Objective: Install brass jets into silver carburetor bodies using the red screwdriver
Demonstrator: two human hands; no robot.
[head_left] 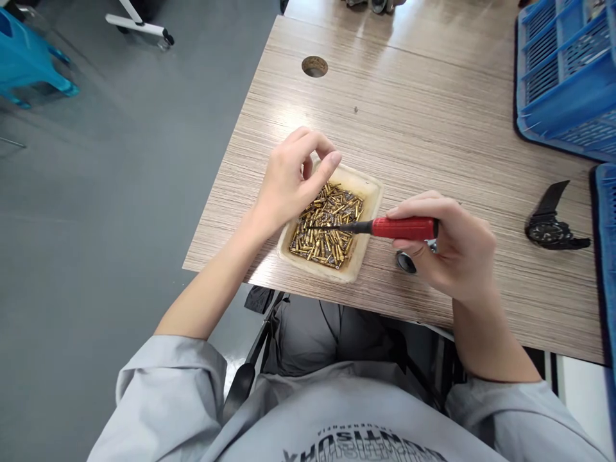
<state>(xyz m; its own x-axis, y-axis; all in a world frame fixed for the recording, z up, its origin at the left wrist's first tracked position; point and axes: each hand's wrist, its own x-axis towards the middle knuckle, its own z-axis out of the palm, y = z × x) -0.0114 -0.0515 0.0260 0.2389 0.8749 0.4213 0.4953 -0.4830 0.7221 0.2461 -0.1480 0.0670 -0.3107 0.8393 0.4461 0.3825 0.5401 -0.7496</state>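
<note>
While the right hand (457, 256) wraps its fingers (423, 205) around a red screwdriver (404, 228), tip over small brass parts (327, 224) in a tray (370, 189) on the bench (409, 115), the left hand (289, 183) curls at the tray's edge, its hold unclear.

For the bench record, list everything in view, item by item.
brass-coloured small parts: many, gold, heaped in tray
tray: one, cream, on table
screwdriver: one, red handle, black shaft, tip over parts
round piece: one, dark, on table beside right hand
wristwatch: one, black, on table, right
crates: two, blue, right side
table: one, striped wood-look, in front of person
cable hole: one, brown-ringed, far table area
stool: one, blue, on floor, far left
left hand: one, bare, curled above tray
right hand: one, bare, gripping screwdriver
</note>
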